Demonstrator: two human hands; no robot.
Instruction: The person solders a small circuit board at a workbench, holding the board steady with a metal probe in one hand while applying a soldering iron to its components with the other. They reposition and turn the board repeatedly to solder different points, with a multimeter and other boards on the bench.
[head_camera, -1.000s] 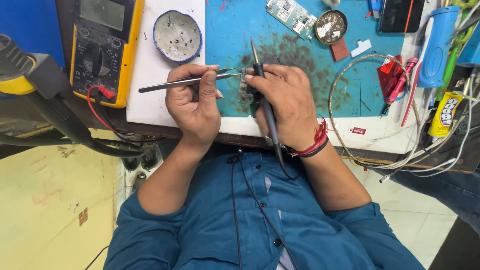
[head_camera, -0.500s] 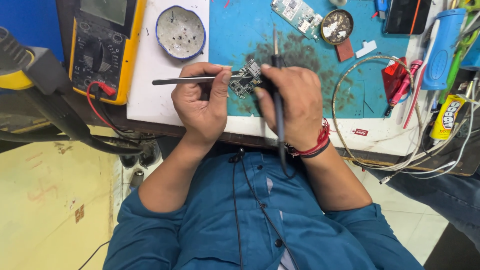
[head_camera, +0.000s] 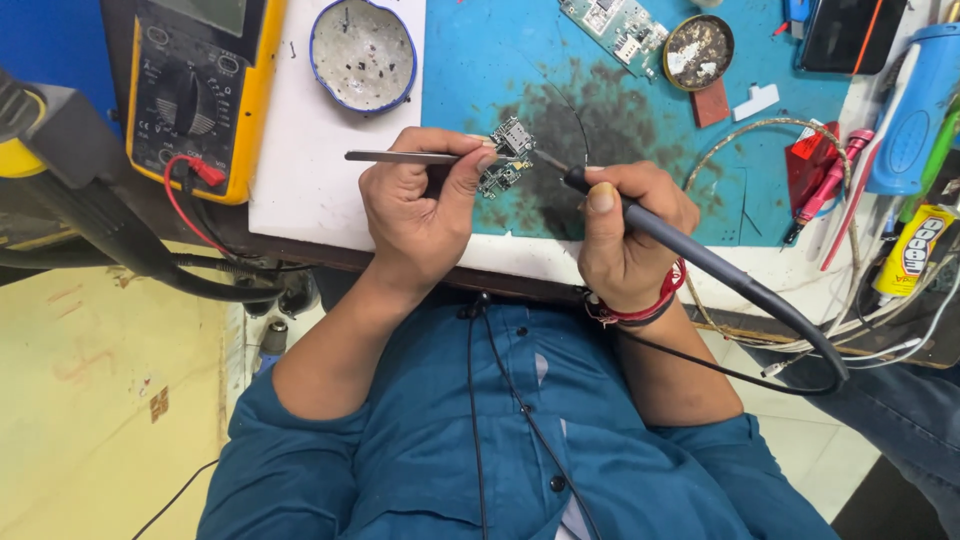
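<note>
Soldering looks mid-way: left hand (head_camera: 420, 215) pinches tweezers (head_camera: 400, 157) on the small circuit board (head_camera: 505, 160) above the desk (head_camera: 640, 110); right hand (head_camera: 625, 230), at three o'clock, grips the soldering iron (head_camera: 680, 240), tip seemingly touching.

A small green circuit board (head_camera: 505, 160), irregular in outline and crowded with tiny silvery parts and a square metal socket at its upper end, is held up just above the stained teal mat. Slim metal tweezers (head_camera: 410, 157) lie almost level, their handle end pointing off to the side and their tips closed on the board's edge. A soldering iron (head_camera: 640, 215) with a dark grip slants in from the other side, its thin metal tip touching the board near the socket; its black cord loops away behind and down past the table edge
</note>
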